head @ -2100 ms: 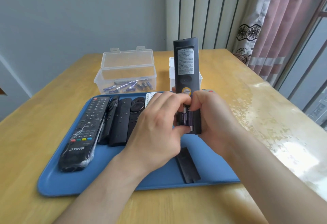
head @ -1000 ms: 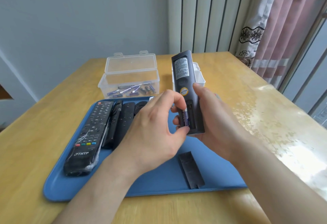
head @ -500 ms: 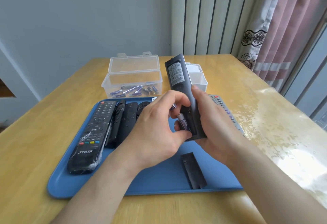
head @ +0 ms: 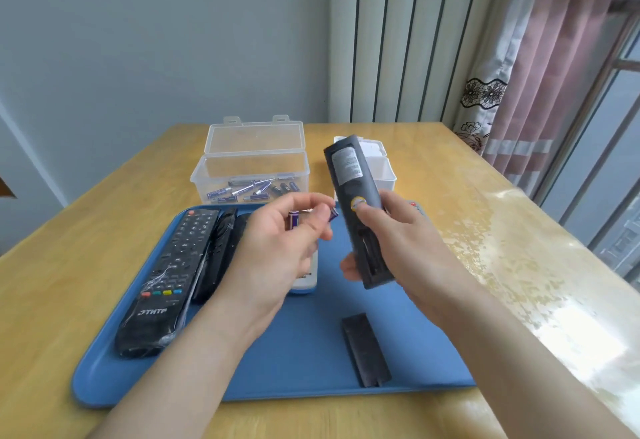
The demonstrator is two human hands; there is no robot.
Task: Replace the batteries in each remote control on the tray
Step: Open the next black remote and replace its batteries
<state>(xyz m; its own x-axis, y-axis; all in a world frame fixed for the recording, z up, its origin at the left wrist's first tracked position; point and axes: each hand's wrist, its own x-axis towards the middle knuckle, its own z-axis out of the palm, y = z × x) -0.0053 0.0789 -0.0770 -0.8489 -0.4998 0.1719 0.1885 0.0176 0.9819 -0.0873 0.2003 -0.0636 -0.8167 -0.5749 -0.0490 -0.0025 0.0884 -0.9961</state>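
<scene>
Fingertips (head: 313,201) of the left hand (head: 277,258) pinch purple batteries (head: 293,221) above the blue tray (head: 277,369). Curled fingers of the right hand (head: 401,248) grip the dark remote control (head: 353,189) just beside them, back upward, battery bay (head: 369,255) open. Its detached cover (head: 365,348) lies on the tray, with the other remotes (head: 169,272) at the tray's left.

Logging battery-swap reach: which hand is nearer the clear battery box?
Left. The left hand, pinching batteries, hovers just in front of the clear battery box. The right hand, holding the black remote, is off to the box's right.
</scene>
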